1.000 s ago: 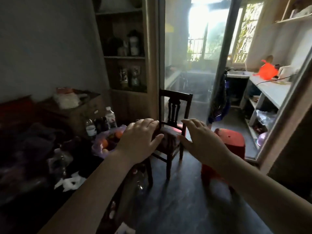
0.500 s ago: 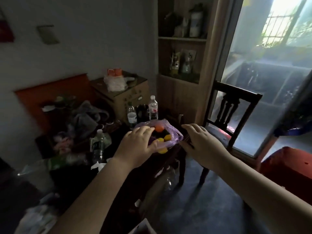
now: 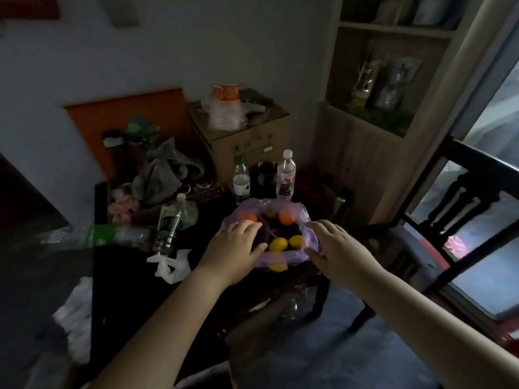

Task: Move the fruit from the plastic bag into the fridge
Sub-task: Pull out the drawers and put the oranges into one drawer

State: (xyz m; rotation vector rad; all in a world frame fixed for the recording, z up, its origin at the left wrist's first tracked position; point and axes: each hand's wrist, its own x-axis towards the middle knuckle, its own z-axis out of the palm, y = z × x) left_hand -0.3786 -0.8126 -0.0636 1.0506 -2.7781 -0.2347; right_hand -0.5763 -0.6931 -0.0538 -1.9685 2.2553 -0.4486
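A purple plastic bag (image 3: 280,258) lies open on the corner of a dark table (image 3: 126,265). Inside it I see oranges (image 3: 287,215) at the back and yellow lemons (image 3: 278,244) at the front. My left hand (image 3: 234,248) is over the bag's left edge, fingers extended and relaxed. My right hand (image 3: 334,245) is at the bag's right edge, fingers spread, touching or just above the plastic. Neither hand holds a fruit. No fridge is in view.
Two upright water bottles (image 3: 286,175) stand just behind the bag, another bottle (image 3: 168,223) lies to the left among clutter and a white crumpled bag (image 3: 171,265). A cardboard box (image 3: 247,136) is behind. A dark wooden chair (image 3: 460,220) stands right.
My view has swung left and down from the doorway to the table. Both hands have come forward to the bag's two sides.
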